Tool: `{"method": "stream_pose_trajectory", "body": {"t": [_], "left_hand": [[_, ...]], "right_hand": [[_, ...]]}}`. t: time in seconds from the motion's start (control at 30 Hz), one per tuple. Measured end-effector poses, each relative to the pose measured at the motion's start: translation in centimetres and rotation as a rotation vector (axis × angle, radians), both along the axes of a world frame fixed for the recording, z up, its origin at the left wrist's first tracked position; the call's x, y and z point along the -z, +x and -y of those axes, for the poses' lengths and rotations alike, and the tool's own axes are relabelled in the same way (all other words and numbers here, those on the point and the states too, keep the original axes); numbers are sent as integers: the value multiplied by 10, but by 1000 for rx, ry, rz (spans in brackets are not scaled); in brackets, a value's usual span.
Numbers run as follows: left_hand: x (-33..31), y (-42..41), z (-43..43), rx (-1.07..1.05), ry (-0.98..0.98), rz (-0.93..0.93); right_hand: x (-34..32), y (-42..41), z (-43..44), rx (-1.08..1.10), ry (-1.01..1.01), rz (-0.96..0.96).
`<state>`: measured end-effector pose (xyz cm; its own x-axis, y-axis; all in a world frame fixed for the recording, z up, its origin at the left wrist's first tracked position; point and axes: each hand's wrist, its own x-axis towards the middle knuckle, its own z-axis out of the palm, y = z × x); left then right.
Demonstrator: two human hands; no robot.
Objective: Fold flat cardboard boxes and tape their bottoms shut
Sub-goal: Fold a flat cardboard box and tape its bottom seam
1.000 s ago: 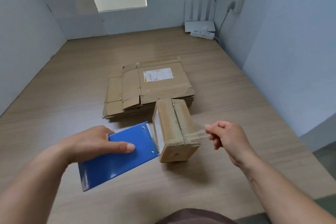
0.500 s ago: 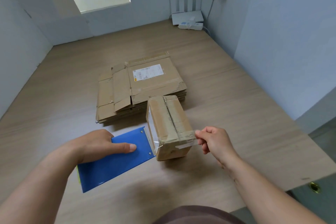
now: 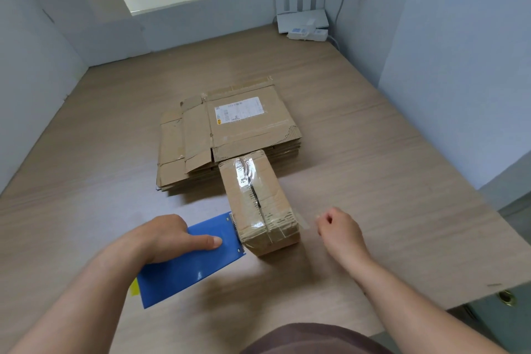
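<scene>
Left hand [image 3: 163,241] around blue tape dispenser [image 3: 184,276], forefinger straight; right hand [image 3: 340,234] curled beside box [image 3: 258,204], grasp unclear.

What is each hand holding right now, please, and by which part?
The left hand grips the blue tape dispenser across its top face; the right hand seems to pinch the loose end of the clear tape, faintly visible.
</scene>
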<state>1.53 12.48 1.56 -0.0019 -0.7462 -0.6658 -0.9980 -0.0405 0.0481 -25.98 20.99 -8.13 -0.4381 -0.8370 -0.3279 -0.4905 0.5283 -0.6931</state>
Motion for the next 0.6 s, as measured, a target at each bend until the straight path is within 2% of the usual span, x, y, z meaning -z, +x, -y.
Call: {"method": "stream_pose_trajectory", "body": {"t": [0.07, 0.13, 0.2, 0.27, 0.33, 0.47, 0.6], "left_hand": [[1, 0, -1, -12, -1, -6], [2, -1, 0, -17, -2, -12], [3, -1, -1, -22, 1, -19], [5, 0, -3, -28, 2, -21], [7, 0, -5, -51, 0, -37], [9, 2, -8, -137, 6, -90], [9, 2, -10, -224, 28, -72]], "right_hand": [[-15, 3, 6, 15, -193, -79], [-31, 12, 10, -93, -316, -234], [-39, 24, 11, -221, -300, -406], [-36, 33, 8, -282, -265, -478], [-30, 32, 8, -250, -240, -407], [-25, 23, 10, -142, -164, -112], [-25, 29, 12, -164, -188, -58]]}}
